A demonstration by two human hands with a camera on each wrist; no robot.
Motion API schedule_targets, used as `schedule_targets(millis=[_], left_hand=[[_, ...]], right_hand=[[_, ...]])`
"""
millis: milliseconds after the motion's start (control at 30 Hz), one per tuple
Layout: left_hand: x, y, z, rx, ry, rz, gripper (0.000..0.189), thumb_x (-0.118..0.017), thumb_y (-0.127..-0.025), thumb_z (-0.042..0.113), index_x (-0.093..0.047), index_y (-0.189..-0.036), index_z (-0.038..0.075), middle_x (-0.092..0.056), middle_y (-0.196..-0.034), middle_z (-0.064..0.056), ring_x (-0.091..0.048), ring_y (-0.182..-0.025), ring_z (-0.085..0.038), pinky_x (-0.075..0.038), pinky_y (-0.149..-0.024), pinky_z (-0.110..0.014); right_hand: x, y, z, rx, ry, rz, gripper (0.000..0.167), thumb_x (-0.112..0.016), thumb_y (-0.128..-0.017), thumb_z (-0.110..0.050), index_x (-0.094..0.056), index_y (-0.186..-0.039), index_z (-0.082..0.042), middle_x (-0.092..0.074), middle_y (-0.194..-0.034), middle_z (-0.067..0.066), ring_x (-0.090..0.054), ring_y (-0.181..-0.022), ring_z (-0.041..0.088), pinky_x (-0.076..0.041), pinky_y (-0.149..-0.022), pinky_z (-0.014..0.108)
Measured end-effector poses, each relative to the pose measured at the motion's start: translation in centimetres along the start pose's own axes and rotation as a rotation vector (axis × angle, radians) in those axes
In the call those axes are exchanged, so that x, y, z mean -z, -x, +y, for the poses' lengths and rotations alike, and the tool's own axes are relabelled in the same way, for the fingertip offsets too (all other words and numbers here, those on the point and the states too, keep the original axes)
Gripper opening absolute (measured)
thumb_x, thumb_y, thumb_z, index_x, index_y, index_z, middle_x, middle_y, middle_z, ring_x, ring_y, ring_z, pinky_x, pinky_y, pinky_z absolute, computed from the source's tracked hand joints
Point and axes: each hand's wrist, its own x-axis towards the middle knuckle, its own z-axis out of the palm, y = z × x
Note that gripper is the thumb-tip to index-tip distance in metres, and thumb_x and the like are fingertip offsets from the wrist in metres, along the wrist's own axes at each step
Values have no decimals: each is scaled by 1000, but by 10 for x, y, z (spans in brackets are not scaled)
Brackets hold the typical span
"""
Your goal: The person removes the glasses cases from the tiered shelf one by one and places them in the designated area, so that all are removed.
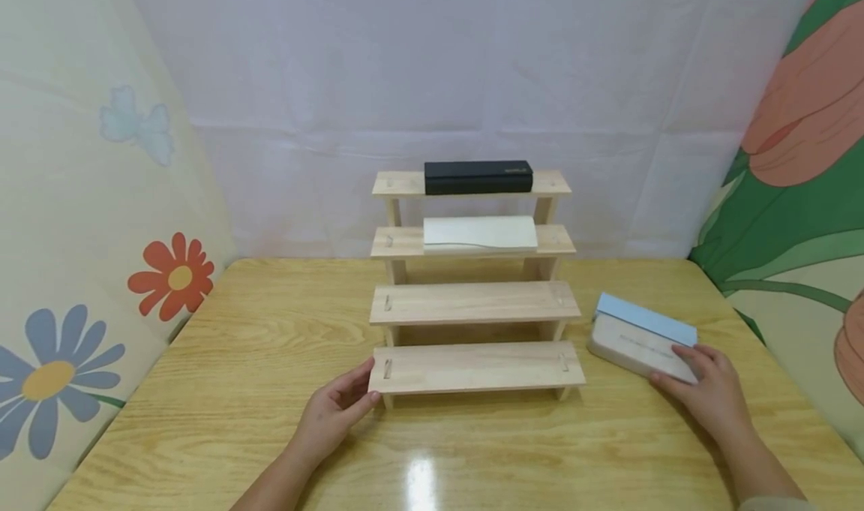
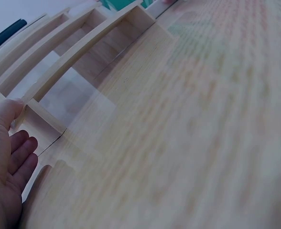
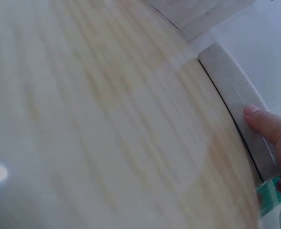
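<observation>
A four-step wooden display stand [image 1: 475,368] stands on the table. My left hand [image 1: 334,410] holds the left end of its lowest step, thumb at the front corner. In the left wrist view, that thumb lies against the step's edge while the lower fingers hang loosely beside the stand's leg. To the right of the stand, a white and light-blue glasses case [image 1: 637,342] lies at an angle on the table. My right hand [image 1: 715,391] grips its near right end, thumb along the front side, as the right wrist view also shows.
A black glasses case [image 1: 478,178] rests on the top step, and a white case [image 1: 479,233] on the step below. Behind the wooden table [image 1: 270,331] hangs a white cloth [image 1: 324,83]. Flower-printed panels flank the table on both sides.
</observation>
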Motion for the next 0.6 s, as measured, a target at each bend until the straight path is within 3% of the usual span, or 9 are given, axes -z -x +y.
schedule_targets(millis=[600], left_hand=[[0,2,-1,-37,18,-8,51,-71,-88,5,-54,-135,-6,-62,-129,-24,-60,-103,6,-51,-87,-11]], right_hand=[[5,-34,5,27,11,-7,79,-68,-90,-46,-42,-140,10,-26,-141,44,-26,-126,62,-27,-101,73]])
